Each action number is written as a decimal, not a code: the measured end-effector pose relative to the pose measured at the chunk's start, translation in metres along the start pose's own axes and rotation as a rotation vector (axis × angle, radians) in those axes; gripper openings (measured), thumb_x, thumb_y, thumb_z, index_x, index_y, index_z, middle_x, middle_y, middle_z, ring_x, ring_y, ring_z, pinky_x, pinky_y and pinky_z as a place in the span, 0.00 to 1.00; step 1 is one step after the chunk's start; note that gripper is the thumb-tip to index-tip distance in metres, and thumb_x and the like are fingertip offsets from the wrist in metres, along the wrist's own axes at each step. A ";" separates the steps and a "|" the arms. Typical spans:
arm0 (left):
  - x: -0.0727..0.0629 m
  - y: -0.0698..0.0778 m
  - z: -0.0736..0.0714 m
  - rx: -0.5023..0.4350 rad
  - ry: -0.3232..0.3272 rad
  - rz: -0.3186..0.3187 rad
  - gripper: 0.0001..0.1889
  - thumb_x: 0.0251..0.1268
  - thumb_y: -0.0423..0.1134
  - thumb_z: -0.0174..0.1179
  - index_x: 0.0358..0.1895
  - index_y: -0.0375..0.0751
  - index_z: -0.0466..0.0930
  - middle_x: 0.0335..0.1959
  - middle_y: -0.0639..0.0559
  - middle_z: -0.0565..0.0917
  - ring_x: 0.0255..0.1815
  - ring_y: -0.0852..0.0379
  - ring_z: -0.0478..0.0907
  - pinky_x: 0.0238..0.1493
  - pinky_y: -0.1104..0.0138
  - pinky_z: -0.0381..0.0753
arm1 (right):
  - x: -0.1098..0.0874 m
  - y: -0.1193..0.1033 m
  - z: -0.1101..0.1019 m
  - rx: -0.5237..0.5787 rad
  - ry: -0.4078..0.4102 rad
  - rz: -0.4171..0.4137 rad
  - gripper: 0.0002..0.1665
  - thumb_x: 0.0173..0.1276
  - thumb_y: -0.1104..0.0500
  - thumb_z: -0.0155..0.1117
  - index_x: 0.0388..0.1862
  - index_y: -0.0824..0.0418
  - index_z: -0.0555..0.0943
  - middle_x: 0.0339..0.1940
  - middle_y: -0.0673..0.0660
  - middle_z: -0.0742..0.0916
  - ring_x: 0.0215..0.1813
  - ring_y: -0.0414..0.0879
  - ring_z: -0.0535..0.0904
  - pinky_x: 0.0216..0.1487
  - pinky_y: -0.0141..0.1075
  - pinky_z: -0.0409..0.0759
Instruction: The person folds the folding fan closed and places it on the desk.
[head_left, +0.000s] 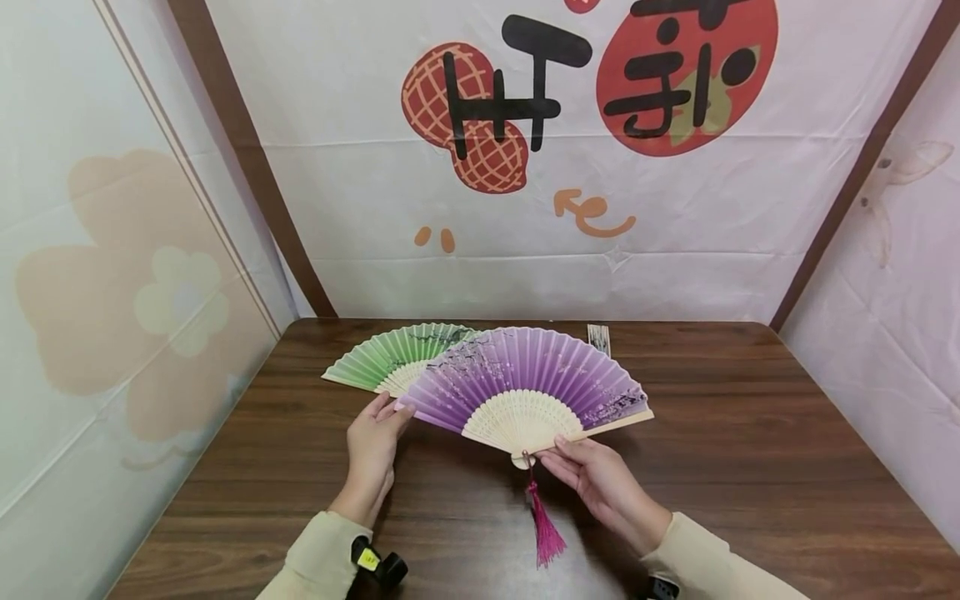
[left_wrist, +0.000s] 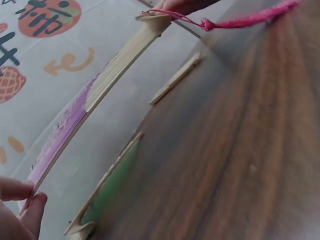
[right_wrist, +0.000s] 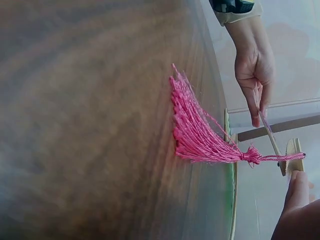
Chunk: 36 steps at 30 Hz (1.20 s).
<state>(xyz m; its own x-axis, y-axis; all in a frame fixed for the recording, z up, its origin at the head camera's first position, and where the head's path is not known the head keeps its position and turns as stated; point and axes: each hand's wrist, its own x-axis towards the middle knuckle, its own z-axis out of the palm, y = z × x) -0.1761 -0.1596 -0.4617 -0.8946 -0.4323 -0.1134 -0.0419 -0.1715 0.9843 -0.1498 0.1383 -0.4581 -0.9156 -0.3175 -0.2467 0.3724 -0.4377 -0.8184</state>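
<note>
A purple folding fan (head_left: 525, 367) with pale ribs and blossom prints is spread wide above the table. My left hand (head_left: 373, 446) pinches its left outer edge between thumb and fingers, as the left wrist view (left_wrist: 25, 210) also shows. Near the pivot, my right hand (head_left: 603, 483) grips the lower right guard stick. From the pivot hangs a magenta tassel (head_left: 546, 525), seen large in the right wrist view as pink strands (right_wrist: 200, 125). Behind and left lies an open green folding fan (head_left: 397, 354), partly hidden by the purple one.
A folded fan (head_left: 598, 337) lies near the back edge, its lower part covered by the purple fan in the head view. The dark wooden table (head_left: 750, 467) meets a printed white cloth wall (head_left: 337, 208) at the back, with similar cloth on both sides.
</note>
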 end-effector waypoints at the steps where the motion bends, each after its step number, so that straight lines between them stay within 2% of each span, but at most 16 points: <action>1: 0.002 0.000 0.002 -0.027 0.009 -0.006 0.32 0.63 0.25 0.63 0.70 0.23 0.63 0.57 0.28 0.78 0.37 0.73 0.81 0.42 0.80 0.84 | 0.003 0.000 0.001 -0.001 0.001 -0.007 0.05 0.78 0.68 0.48 0.44 0.67 0.73 0.36 0.55 0.90 0.44 0.42 0.88 0.57 0.32 0.84; 4: 0.006 -0.001 0.008 -0.151 0.017 -0.031 0.34 0.65 0.23 0.60 0.72 0.20 0.57 0.51 0.34 0.77 0.33 0.72 0.81 0.44 0.78 0.85 | 0.010 0.000 0.002 -0.007 0.000 -0.023 0.07 0.79 0.68 0.47 0.49 0.70 0.71 0.37 0.54 0.90 0.45 0.42 0.88 0.58 0.33 0.84; 6: 0.008 -0.002 0.013 -0.224 0.011 -0.046 0.33 0.66 0.22 0.58 0.71 0.17 0.56 0.47 0.40 0.79 0.34 0.71 0.82 0.45 0.76 0.86 | 0.015 0.000 0.003 -0.013 0.003 -0.034 0.07 0.79 0.68 0.47 0.48 0.69 0.72 0.36 0.53 0.90 0.45 0.42 0.88 0.58 0.34 0.84; 11: 0.008 -0.004 0.029 -0.355 0.010 -0.067 0.25 0.67 0.20 0.56 0.65 0.14 0.63 0.37 0.52 0.83 0.36 0.68 0.84 0.45 0.73 0.87 | 0.025 0.000 0.005 -0.012 0.013 -0.069 0.08 0.79 0.68 0.47 0.43 0.65 0.75 0.35 0.53 0.89 0.44 0.42 0.88 0.57 0.34 0.85; 14: 0.006 -0.006 0.040 -0.404 0.013 -0.081 0.17 0.66 0.20 0.57 0.56 0.17 0.72 0.34 0.53 0.82 0.35 0.65 0.84 0.44 0.72 0.88 | 0.030 0.000 0.006 -0.006 0.026 -0.089 0.09 0.78 0.68 0.47 0.40 0.64 0.76 0.35 0.53 0.89 0.43 0.43 0.88 0.56 0.35 0.85; 17: 0.005 -0.008 0.049 -0.432 0.004 -0.094 0.03 0.65 0.20 0.57 0.40 0.25 0.78 0.30 0.52 0.81 0.31 0.64 0.84 0.42 0.71 0.89 | 0.035 0.000 0.007 -0.007 0.028 -0.092 0.09 0.78 0.69 0.47 0.40 0.65 0.76 0.35 0.54 0.89 0.43 0.43 0.88 0.58 0.36 0.85; 19: 0.004 -0.009 0.054 -0.450 -0.014 -0.109 0.08 0.65 0.20 0.57 0.30 0.32 0.76 0.26 0.53 0.82 0.28 0.63 0.83 0.39 0.71 0.89 | 0.038 0.000 0.008 -0.005 0.035 -0.083 0.09 0.78 0.69 0.47 0.40 0.65 0.76 0.35 0.53 0.89 0.43 0.43 0.88 0.58 0.36 0.85; 21: 0.003 -0.011 0.057 -0.458 -0.044 -0.126 0.13 0.66 0.21 0.56 0.24 0.38 0.73 0.24 0.54 0.82 0.26 0.63 0.82 0.38 0.71 0.89 | 0.041 0.000 0.008 -0.001 0.050 -0.077 0.08 0.78 0.69 0.47 0.42 0.67 0.75 0.34 0.54 0.89 0.42 0.43 0.88 0.58 0.36 0.85; 24: 0.003 -0.013 0.061 -0.470 -0.076 -0.145 0.17 0.68 0.22 0.55 0.21 0.41 0.71 0.23 0.54 0.82 0.25 0.63 0.81 0.37 0.71 0.89 | 0.045 0.000 0.008 0.003 0.067 -0.071 0.07 0.79 0.69 0.45 0.44 0.69 0.73 0.33 0.54 0.89 0.41 0.43 0.88 0.57 0.36 0.85; 26: 0.002 -0.014 0.063 -0.478 -0.073 -0.148 0.18 0.68 0.22 0.55 0.20 0.42 0.70 0.23 0.54 0.81 0.25 0.63 0.80 0.38 0.70 0.89 | 0.046 0.000 0.008 0.005 0.068 -0.069 0.07 0.79 0.69 0.45 0.45 0.70 0.72 0.32 0.54 0.89 0.41 0.43 0.88 0.57 0.36 0.85; 30: 0.003 -0.015 0.067 -0.497 -0.035 -0.148 0.13 0.69 0.23 0.56 0.24 0.38 0.71 0.24 0.54 0.79 0.25 0.63 0.79 0.37 0.70 0.89 | 0.049 0.000 0.008 0.010 0.065 -0.071 0.07 0.79 0.69 0.44 0.43 0.69 0.72 0.32 0.54 0.89 0.41 0.43 0.88 0.56 0.36 0.85; 33: 0.005 -0.015 0.070 -0.489 -0.010 -0.155 0.01 0.69 0.24 0.56 0.40 0.28 0.74 0.27 0.52 0.78 0.27 0.63 0.78 0.38 0.72 0.88 | 0.051 0.000 0.009 0.013 0.071 -0.079 0.07 0.79 0.69 0.46 0.41 0.67 0.73 0.32 0.55 0.90 0.41 0.44 0.89 0.56 0.36 0.86; 36: 0.007 -0.015 0.072 -0.479 0.000 -0.150 0.19 0.71 0.25 0.55 0.61 0.19 0.66 0.32 0.51 0.77 0.29 0.63 0.77 0.39 0.74 0.88 | 0.054 0.000 0.008 0.014 0.070 -0.085 0.07 0.78 0.69 0.46 0.40 0.67 0.74 0.33 0.56 0.90 0.42 0.44 0.88 0.55 0.36 0.86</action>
<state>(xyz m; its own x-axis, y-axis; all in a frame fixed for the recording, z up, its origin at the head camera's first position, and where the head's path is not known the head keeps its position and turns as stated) -0.2136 -0.0964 -0.4676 -0.8941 -0.3719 -0.2494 0.0386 -0.6189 0.7845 -0.1978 0.1141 -0.4668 -0.9522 -0.2194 -0.2127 0.2944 -0.4722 -0.8309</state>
